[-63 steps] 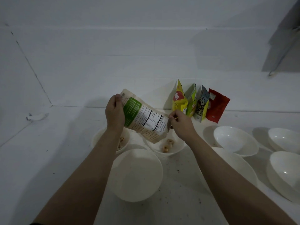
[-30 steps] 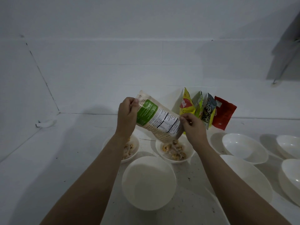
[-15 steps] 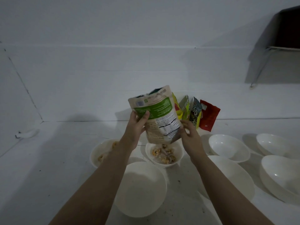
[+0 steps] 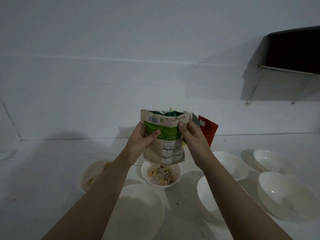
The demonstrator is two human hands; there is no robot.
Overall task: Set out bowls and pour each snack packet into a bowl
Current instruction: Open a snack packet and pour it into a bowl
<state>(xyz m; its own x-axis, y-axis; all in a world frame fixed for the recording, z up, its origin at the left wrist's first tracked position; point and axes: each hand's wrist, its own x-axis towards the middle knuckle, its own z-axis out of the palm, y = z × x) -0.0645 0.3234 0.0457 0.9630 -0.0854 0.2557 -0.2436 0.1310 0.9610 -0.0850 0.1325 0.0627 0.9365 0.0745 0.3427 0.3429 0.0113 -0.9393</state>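
Hands, left (image 4: 144, 138) and right (image 4: 189, 134), clamp fingers on an upturned packet (image 4: 163, 139) above a bowl (image 4: 161, 174) already holding snacks; a skewed shake could scatter pieces onto the counter (image 4: 43, 170).

Dim, bluish light; soft shadows on the wall, wide-angle bending at edges.

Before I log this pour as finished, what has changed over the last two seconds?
The packet has swung from a slant to nearly upside down, mouth over the middle bowl, which has filled with more snack. Left hand and right hand still grip its sides. The other packets and empty bowls stayed put.
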